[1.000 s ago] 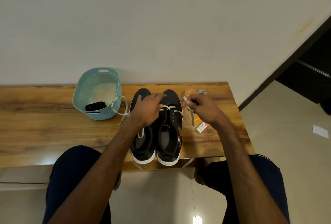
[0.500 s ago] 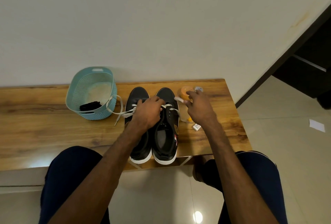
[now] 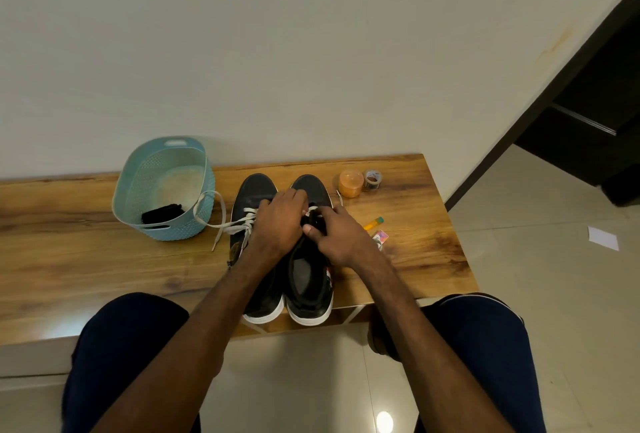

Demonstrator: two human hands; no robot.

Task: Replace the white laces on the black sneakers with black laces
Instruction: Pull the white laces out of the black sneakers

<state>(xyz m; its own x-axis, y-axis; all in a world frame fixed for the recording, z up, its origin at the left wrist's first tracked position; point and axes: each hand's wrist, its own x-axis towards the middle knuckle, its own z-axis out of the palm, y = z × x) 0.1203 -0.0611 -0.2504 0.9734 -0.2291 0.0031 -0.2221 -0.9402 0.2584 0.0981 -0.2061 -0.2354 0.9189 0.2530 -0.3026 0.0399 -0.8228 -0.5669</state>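
Both hands are on the right sneaker [image 3: 309, 289], at its lacing zone. My left hand [image 3: 277, 224] reaches across the left sneaker [image 3: 254, 186], fingers curled down onto the right shoe's front eyelets; can't tell if it actually has lace pinched. My right hand [image 3: 341, 238] comes in from the other side, thumb [image 3: 310, 231] pressed on the black eyelet flap with the fingers curled over the top, so it pinches the shoe's upper. A short lace strand [image 3: 312, 209] shows white between the two hands.

The sneakers sit side by side, touching, toes toward the wall, heels at the near edge of the wooden table [image 3: 69, 242]. The left shoe's white lace [image 3: 248, 216] is loose, one end trailing toward the teal basket [image 3: 138, 176]. The black laces [image 3: 162, 213] lie bundled inside the basket. To the right of the shoes: orange tub [image 3: 350, 184], tape roll [image 3: 373, 179] touching it, yellow tube [image 3: 373, 223], small packet [image 3: 380, 237].
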